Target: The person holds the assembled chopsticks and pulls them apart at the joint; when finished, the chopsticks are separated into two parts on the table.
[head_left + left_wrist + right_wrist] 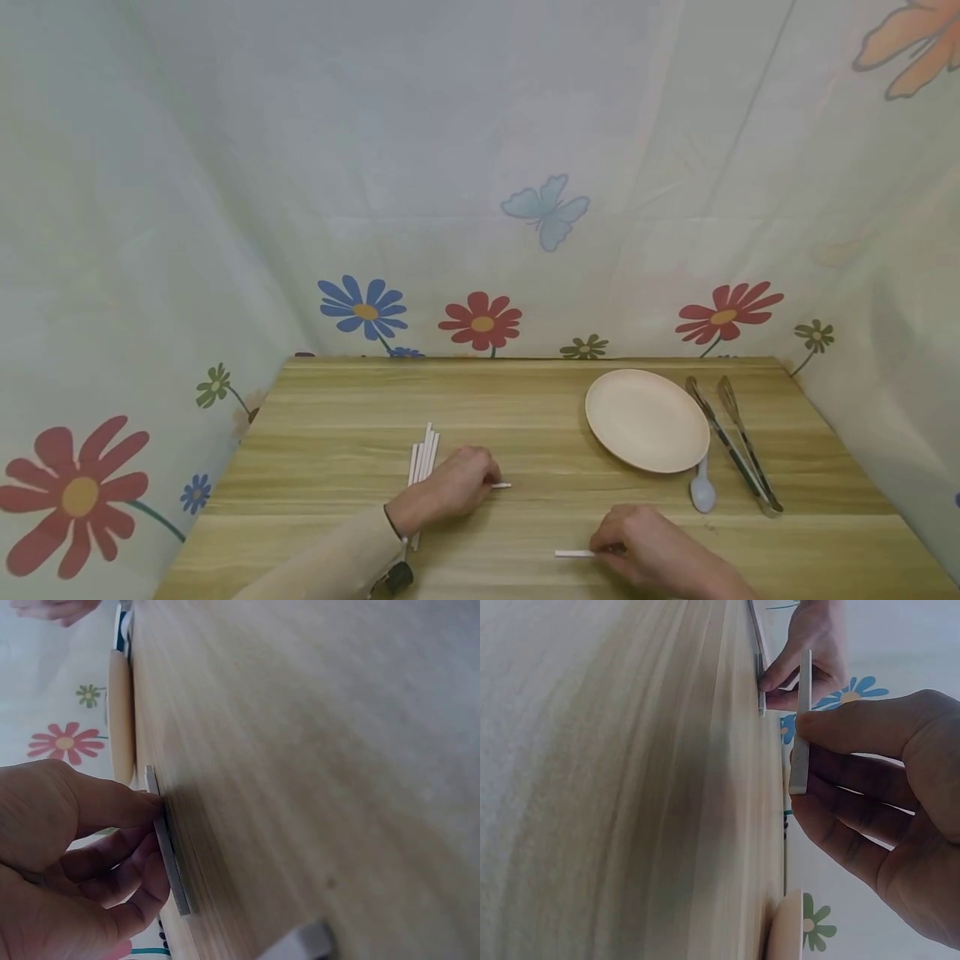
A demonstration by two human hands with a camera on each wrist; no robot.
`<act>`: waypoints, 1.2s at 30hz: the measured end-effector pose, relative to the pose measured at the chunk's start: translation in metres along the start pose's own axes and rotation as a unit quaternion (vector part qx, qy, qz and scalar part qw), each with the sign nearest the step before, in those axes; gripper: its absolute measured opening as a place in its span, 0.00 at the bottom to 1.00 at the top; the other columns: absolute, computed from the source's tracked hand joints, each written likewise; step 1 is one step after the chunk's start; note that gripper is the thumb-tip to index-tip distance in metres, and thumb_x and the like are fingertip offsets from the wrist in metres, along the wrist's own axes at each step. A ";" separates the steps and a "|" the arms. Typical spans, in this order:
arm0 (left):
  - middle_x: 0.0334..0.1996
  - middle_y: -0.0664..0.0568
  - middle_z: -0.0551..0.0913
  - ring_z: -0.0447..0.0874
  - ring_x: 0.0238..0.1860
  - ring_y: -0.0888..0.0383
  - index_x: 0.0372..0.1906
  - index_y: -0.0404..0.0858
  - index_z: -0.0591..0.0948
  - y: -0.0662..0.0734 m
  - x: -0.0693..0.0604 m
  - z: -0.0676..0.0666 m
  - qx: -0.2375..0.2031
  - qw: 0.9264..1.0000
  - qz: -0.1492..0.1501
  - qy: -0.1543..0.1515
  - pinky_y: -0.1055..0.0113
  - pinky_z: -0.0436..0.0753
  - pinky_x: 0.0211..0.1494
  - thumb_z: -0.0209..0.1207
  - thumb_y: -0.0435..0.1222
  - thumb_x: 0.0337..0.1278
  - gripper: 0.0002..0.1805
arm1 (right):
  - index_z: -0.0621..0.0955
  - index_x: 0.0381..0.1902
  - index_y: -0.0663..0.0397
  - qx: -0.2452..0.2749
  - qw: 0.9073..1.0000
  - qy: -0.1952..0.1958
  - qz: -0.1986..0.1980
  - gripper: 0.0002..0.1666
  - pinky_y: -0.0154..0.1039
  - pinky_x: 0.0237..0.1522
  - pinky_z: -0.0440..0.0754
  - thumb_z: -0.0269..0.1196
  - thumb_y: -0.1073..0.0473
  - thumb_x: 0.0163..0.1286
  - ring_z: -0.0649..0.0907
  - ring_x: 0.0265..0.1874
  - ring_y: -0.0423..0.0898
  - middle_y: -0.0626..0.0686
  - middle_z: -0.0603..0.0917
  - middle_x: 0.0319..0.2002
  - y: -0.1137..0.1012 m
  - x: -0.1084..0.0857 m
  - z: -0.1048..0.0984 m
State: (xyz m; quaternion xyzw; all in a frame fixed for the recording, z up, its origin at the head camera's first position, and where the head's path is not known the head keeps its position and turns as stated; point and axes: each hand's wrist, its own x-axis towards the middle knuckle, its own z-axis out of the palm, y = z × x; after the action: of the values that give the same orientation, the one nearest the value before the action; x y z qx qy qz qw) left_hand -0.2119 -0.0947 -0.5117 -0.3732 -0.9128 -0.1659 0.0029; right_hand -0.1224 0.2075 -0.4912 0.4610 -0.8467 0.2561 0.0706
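Flowered cloth (420, 125) stands behind the desk (525, 408). At far right lies a plate (647, 421), with tongs (726, 437) to its right and a spoon (702, 493) at its near right edge. Both hands pinch: the left hand (459, 483) a white stick (174, 866) mid-desk, the right hand (647, 546) another stick (801, 761), nearer. More sticks (427, 458) lie bunched at left, partly hidden by the left arm (337, 554).

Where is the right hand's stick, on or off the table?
Off: the right wrist view shows the white stick above the table, in the right hand's grip.
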 end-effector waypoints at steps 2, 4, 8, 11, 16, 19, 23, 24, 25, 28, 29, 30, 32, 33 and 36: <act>0.25 0.59 0.83 0.78 0.30 0.66 0.28 0.43 0.88 0.000 0.000 0.000 -0.002 1.000 0.002 0.002 0.73 0.79 0.35 0.65 0.28 0.48 0.07 | 0.87 0.31 0.44 0.003 1.000 -0.001 0.002 0.08 0.18 0.34 0.73 0.71 0.64 0.55 0.79 0.32 0.28 0.36 0.84 0.30 0.001 0.000 0.001; 0.25 0.59 0.83 0.78 0.30 0.65 0.27 0.43 0.88 0.000 0.000 0.000 -0.002 1.000 0.004 0.004 0.73 0.79 0.35 0.65 0.28 0.48 0.06 | 0.87 0.31 0.44 0.005 1.000 -0.004 0.004 0.08 0.18 0.35 0.73 0.70 0.64 0.56 0.79 0.33 0.28 0.36 0.84 0.30 0.002 -0.001 0.002; 0.25 0.59 0.83 0.78 0.30 0.65 0.27 0.43 0.88 0.000 0.000 0.000 -0.001 1.000 0.007 0.006 0.73 0.78 0.35 0.65 0.28 0.48 0.06 | 0.87 0.32 0.44 0.010 1.000 -0.013 0.010 0.09 0.18 0.35 0.73 0.70 0.65 0.56 0.79 0.33 0.28 0.36 0.84 0.31 0.003 -0.001 0.003; 0.25 0.59 0.82 0.77 0.29 0.67 0.28 0.43 0.88 0.000 0.000 -0.001 -0.003 1.000 0.001 0.002 0.74 0.78 0.34 0.66 0.28 0.48 0.06 | 0.87 0.31 0.44 0.008 1.000 -0.018 0.011 0.08 0.19 0.34 0.74 0.70 0.65 0.56 0.80 0.33 0.28 0.36 0.84 0.31 0.004 -0.001 0.004; 0.26 0.59 0.83 0.75 0.30 0.68 0.30 0.43 0.88 -0.001 0.000 -0.001 -0.015 1.000 -0.017 -0.010 0.75 0.77 0.34 0.66 0.29 0.49 0.06 | 0.87 0.32 0.44 0.015 0.999 -0.031 0.017 0.08 0.19 0.34 0.74 0.69 0.64 0.57 0.80 0.33 0.28 0.36 0.84 0.31 0.004 -0.003 0.005; 0.29 0.57 0.84 0.77 0.32 0.68 0.33 0.42 0.88 -0.002 -0.001 -0.003 -0.029 0.999 -0.026 -0.007 0.74 0.79 0.36 0.66 0.30 0.50 0.06 | 0.87 0.32 0.44 0.019 0.999 -0.039 0.026 0.07 0.19 0.33 0.74 0.69 0.64 0.58 0.79 0.33 0.28 0.36 0.84 0.31 0.004 -0.003 0.006; 0.32 0.56 0.84 0.78 0.34 0.66 0.38 0.39 0.88 -0.003 -0.003 -0.006 -0.032 0.999 -0.037 0.010 0.73 0.80 0.38 0.65 0.32 0.51 0.08 | 0.87 0.31 0.43 0.014 0.998 -0.044 0.034 0.07 0.18 0.32 0.73 0.69 0.64 0.58 0.79 0.32 0.27 0.35 0.84 0.30 0.005 -0.003 0.007; 0.33 0.56 0.84 0.78 0.34 0.67 0.39 0.39 0.87 -0.003 -0.003 -0.007 -0.032 0.999 -0.040 0.013 0.74 0.80 0.38 0.65 0.32 0.52 0.08 | 0.87 0.31 0.44 0.013 0.998 -0.044 0.034 0.07 0.18 0.32 0.73 0.69 0.64 0.57 0.79 0.32 0.27 0.35 0.84 0.30 0.005 -0.004 0.008; 0.33 0.55 0.84 0.78 0.34 0.66 0.40 0.38 0.87 -0.004 -0.004 -0.008 -0.031 0.999 -0.042 0.016 0.74 0.80 0.38 0.65 0.33 0.52 0.09 | 0.87 0.30 0.44 0.011 0.998 -0.045 0.035 0.07 0.18 0.32 0.73 0.69 0.64 0.57 0.79 0.32 0.27 0.35 0.84 0.30 0.004 -0.004 0.008; 0.33 0.54 0.83 0.78 0.33 0.66 0.42 0.38 0.87 -0.004 -0.007 -0.010 -0.039 0.998 -0.047 0.018 0.74 0.79 0.37 0.65 0.34 0.52 0.10 | 0.87 0.30 0.44 0.010 0.998 -0.051 0.044 0.06 0.19 0.31 0.73 0.69 0.63 0.58 0.78 0.31 0.26 0.35 0.83 0.29 0.004 -0.004 0.009; 0.34 0.54 0.83 0.78 0.33 0.66 0.42 0.38 0.86 -0.004 -0.009 -0.010 -0.040 0.998 -0.048 0.021 0.74 0.79 0.37 0.65 0.34 0.52 0.11 | 0.87 0.30 0.44 0.012 0.997 -0.054 0.048 0.06 0.19 0.31 0.73 0.69 0.63 0.58 0.78 0.31 0.26 0.35 0.83 0.29 0.003 -0.005 0.009; 0.34 0.53 0.84 0.78 0.34 0.65 0.43 0.38 0.86 -0.004 -0.010 -0.010 -0.042 0.998 -0.052 0.022 0.74 0.80 0.37 0.65 0.35 0.52 0.11 | 0.87 0.30 0.43 0.015 0.997 -0.059 0.053 0.06 0.20 0.31 0.73 0.69 0.63 0.58 0.78 0.31 0.26 0.35 0.83 0.29 0.003 -0.005 0.009; 0.35 0.53 0.84 0.79 0.34 0.64 0.43 0.38 0.86 -0.004 -0.013 -0.010 -0.044 0.997 -0.056 0.030 0.73 0.80 0.38 0.66 0.35 0.52 0.12 | 0.87 0.30 0.43 0.022 0.996 -0.068 0.062 0.06 0.21 0.31 0.74 0.69 0.63 0.58 0.78 0.31 0.26 0.35 0.83 0.30 0.003 -0.005 0.009; 0.35 0.52 0.84 0.79 0.35 0.63 0.43 0.38 0.85 -0.004 -0.015 -0.010 -0.044 0.997 -0.057 0.035 0.72 0.80 0.39 0.66 0.35 0.51 0.12 | 0.87 0.30 0.43 0.026 0.995 -0.072 0.068 0.06 0.22 0.30 0.75 0.69 0.63 0.58 0.78 0.31 0.26 0.35 0.83 0.30 0.002 -0.005 0.009; 0.35 0.52 0.84 0.79 0.35 0.62 0.43 0.37 0.85 -0.006 -0.019 -0.009 -0.038 0.997 -0.057 0.047 0.71 0.81 0.40 0.67 0.35 0.51 0.13 | 0.88 0.31 0.43 0.030 0.994 -0.080 0.074 0.06 0.23 0.31 0.76 0.69 0.62 0.59 0.78 0.32 0.26 0.35 0.83 0.30 0.002 -0.006 0.009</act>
State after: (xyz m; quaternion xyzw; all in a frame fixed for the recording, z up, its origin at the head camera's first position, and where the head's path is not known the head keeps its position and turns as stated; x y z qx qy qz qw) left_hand -0.2033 -0.1139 -0.5073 -0.3119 -0.9246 -0.2178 0.0216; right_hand -0.1200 0.2081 -0.5017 0.4176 -0.8735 0.2485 -0.0301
